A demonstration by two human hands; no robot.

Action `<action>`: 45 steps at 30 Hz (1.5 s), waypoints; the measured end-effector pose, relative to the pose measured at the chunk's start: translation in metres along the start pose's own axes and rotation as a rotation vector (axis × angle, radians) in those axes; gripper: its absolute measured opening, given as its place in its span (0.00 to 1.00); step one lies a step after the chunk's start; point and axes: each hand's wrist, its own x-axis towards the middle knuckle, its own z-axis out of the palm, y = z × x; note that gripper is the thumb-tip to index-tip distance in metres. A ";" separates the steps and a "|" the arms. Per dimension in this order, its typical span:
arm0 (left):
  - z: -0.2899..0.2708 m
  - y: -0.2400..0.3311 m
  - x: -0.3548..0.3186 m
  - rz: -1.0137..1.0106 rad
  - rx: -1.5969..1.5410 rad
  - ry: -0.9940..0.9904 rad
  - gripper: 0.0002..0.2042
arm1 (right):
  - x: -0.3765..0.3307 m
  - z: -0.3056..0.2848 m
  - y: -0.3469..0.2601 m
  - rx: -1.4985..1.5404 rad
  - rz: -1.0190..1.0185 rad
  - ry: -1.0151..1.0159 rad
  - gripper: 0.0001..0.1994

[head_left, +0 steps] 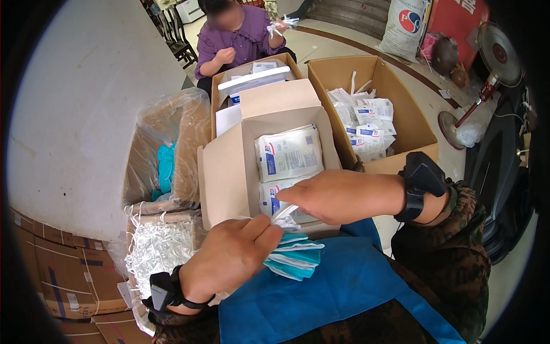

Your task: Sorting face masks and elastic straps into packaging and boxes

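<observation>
"Noting the central thing first: where is it lying?"

"A bundle [295,258] of folded teal-and-white layers is fanning out above the blue apron [332,286], on the near side of the open box [220,178]. What the layers are, I am not managing to tell."

"And the hands?"

"The left hand [236,249] is grasping the bundle's gathered end, fingers curling over it. The right hand [318,198] is pinching a white strip [285,215] just above; its fingertips are partly hiding."

"Directly beyond them?"

"The open box is holding white packets [289,152] in two stacks, the right hand partly covering the nearer one."

"Left side?"

"A plastic bag [192,123] is lining a box around teal items [165,169]. Just nearer, white strings [160,246] are heaping up. Brown cartons [60,269] are standing stacked at lower left."

"Right side?"

"A deep brown box [415,129] is holding small packets [369,123]. Farther off, a white sack [404,28] is standing upright."

"Opposite?"

"A person [246,37] in purple is sitting behind another box, holding up white pieces [285,24]."
</observation>
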 end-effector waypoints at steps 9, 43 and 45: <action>-0.004 -0.005 -0.007 -0.071 -0.013 -0.041 0.18 | -0.013 -0.013 -0.011 -0.245 0.081 -0.011 0.09; 0.009 -0.074 -0.121 -0.527 0.245 0.309 0.14 | -0.125 -0.081 -0.049 0.176 0.286 -0.192 0.07; 0.012 -0.065 -0.096 -0.340 0.189 0.289 0.21 | -0.116 -0.069 -0.046 0.223 0.244 -0.160 0.06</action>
